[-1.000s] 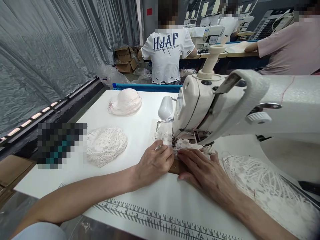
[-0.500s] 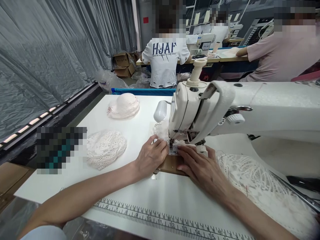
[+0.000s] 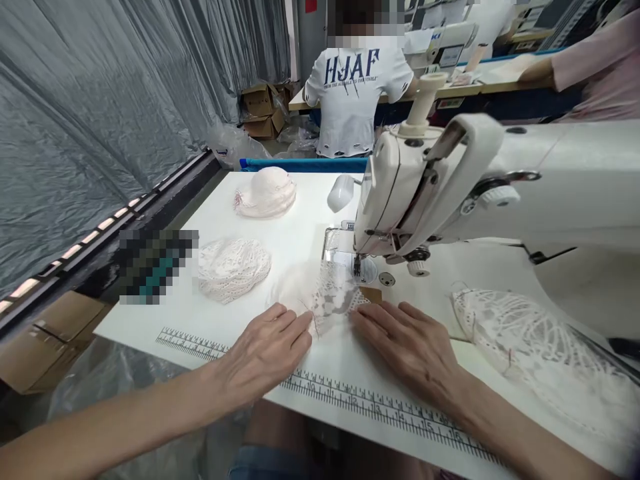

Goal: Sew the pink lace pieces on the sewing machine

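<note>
A sheer white lace piece (image 3: 330, 287) lies on the table just in front of the sewing machine (image 3: 390, 207), apart from its needle and presser foot (image 3: 357, 265). My left hand (image 3: 275, 340) has its fingers curled closed on the lace's near left side, by a loose dark thread. At the right edge of the lace, the bent fingers of my right hand (image 3: 407, 343) pinch it; their tips are partly hidden. A small brown piece (image 3: 371, 295) shows just beyond the right fingers.
To the left lie a stack of white lace pieces (image 3: 234, 268) and a pile of pale pink cups (image 3: 266, 192). More lace (image 3: 530, 347) is heaped at right. A printed ruler (image 3: 350, 397) runs along the table's front edge. Ahead, a co-worker in a white shirt (image 3: 347, 100) sits.
Both hands have drawn the lace from under the presser foot toward me, uncovering the needle plate. The camera view has shifted, so the machine appears higher and farther right.
</note>
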The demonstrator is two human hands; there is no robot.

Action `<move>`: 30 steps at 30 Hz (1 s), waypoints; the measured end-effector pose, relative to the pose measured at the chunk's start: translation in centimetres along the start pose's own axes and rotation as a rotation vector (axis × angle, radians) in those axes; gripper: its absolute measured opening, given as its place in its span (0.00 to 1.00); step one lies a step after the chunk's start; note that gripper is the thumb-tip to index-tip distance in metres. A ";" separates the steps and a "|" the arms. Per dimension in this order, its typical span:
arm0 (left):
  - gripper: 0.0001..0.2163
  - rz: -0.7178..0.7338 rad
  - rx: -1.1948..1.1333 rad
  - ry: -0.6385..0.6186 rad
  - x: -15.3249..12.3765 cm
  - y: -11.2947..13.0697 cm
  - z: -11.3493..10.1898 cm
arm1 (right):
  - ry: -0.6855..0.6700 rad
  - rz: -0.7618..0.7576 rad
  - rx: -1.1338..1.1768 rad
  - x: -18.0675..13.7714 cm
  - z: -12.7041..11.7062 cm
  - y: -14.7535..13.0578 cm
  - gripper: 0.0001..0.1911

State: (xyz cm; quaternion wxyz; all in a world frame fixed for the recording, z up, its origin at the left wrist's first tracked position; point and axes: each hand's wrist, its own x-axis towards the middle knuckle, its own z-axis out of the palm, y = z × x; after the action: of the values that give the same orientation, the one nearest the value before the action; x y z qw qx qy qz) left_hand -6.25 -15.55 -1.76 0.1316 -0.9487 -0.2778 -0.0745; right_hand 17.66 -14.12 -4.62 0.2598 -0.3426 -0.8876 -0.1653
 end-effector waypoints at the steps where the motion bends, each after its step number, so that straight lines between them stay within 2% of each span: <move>1: 0.09 0.020 -0.023 -0.038 -0.6 0.0 -0.5 | -0.002 -0.012 0.016 -0.1 -0.2 -0.1 0.11; 4: 0.03 0.034 -0.134 -0.140 -1.0 -0.4 -1.5 | -0.022 -0.043 0.075 -0.4 -0.5 0.0 0.11; 5: 0.04 0.025 -0.183 -0.160 -0.6 -0.7 -1.7 | -0.027 -0.066 0.094 -0.5 -0.6 0.1 0.11; 7: 0.07 0.001 -0.274 -0.127 1.0 -1.2 -1.8 | -0.033 -0.107 0.139 -0.7 -0.8 0.2 0.12; 9: 0.06 -0.023 -0.339 -0.018 3.5 -1.8 -1.4 | -0.023 -0.126 0.186 -0.8 -1.0 0.2 0.12; 10: 0.09 -0.016 -0.389 -0.011 4.9 -2.1 -1.0 | -0.015 -0.130 0.202 -0.8 -1.1 0.3 0.12; 13: 0.22 0.110 -0.596 -0.166 8.3 -3.1 0.8 | 0.028 -0.140 0.199 -0.7 -1.3 0.5 0.13; 15: 0.21 0.124 -0.688 -0.253 9.3 -3.9 2.0 | 0.034 -0.134 0.182 -0.7 -1.3 0.7 0.13; 17: 0.17 0.043 -0.732 -0.267 9.2 -4.6 2.7 | 0.014 -0.116 0.178 -0.8 -1.2 0.9 0.12; 21: 0.12 -0.113 -0.719 -0.177 8.2 -5.6 2.6 | -0.011 -0.040 0.193 -1.1 -0.6 1.4 0.11; 26: 0.11 -0.323 -0.739 -0.133 8.3 -5.8 3.1 | -0.054 0.047 0.174 -0.9 0.0 1.9 0.11; 30: 0.11 -0.363 -0.709 -0.090 8.5 -5.2 4.4 | -0.058 0.081 0.182 -0.9 0.3 2.0 0.10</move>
State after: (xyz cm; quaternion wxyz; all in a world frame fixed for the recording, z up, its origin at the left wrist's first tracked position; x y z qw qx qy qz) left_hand -1.69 -5.71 -3.02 -0.2313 -0.8732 -0.4032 -0.1463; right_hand 19.50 -12.99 -5.13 0.2705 -0.3578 -0.8915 -0.0632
